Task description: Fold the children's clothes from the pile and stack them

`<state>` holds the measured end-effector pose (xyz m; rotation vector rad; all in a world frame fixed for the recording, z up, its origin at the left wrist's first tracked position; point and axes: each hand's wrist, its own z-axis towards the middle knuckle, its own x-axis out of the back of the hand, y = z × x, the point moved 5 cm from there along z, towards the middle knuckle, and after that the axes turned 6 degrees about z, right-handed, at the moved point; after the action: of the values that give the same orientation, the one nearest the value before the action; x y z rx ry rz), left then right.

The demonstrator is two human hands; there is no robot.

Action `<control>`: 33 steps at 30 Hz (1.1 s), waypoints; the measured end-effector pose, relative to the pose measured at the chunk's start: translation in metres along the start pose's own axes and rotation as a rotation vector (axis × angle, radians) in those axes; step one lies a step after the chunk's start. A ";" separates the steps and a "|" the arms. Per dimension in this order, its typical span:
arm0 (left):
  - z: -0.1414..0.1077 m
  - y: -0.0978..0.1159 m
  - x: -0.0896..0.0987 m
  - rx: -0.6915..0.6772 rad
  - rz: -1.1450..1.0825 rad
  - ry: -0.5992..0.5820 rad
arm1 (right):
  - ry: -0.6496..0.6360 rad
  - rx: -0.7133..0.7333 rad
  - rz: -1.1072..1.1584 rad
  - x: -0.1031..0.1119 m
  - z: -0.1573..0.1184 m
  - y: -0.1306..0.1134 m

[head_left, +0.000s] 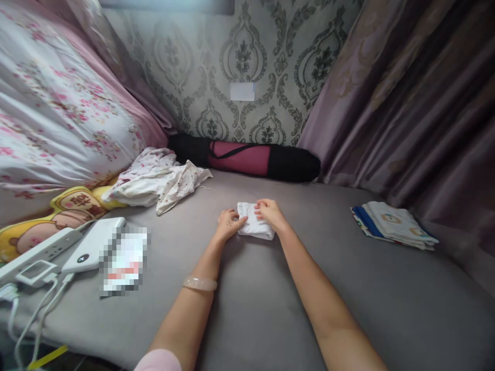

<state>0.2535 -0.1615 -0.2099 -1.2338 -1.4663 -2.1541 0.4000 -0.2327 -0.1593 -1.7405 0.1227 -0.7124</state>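
Note:
A small white cloth [255,228], folded into a compact square, lies on the grey bed sheet in front of me. At its left edge is my left hand [229,224], thumb stretched onto the fabric and set apart from the other fingers. My right hand [271,214] reaches over the upper right side of the cloth, its bent fingers closed on the fabric. The underside of the cloth and some right fingertips are hidden. A pale bangle [200,283] circles my left forearm.
Folded cloths [398,224] form a stack at right. Rumpled printed clothing [162,180] lies back left, near a yellow cushion [73,206]. A power strip [50,247], white power bank [95,245] and cables occupy the left. A black-and-maroon bag [242,158] lies along the wall.

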 end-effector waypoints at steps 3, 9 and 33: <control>0.000 0.001 0.001 0.017 0.066 0.004 | 0.179 0.133 -0.104 0.028 0.005 -0.008; 0.002 0.002 -0.001 0.017 0.062 0.047 | 0.100 0.357 -0.548 0.011 0.003 -0.001; 0.004 -0.013 0.012 0.158 -0.193 0.218 | -0.049 0.431 -0.761 -0.029 -0.015 -0.008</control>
<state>0.2403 -0.1489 -0.2088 -0.8054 -1.6796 -2.1605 0.3663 -0.2297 -0.1615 -1.3585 -0.7151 -1.1392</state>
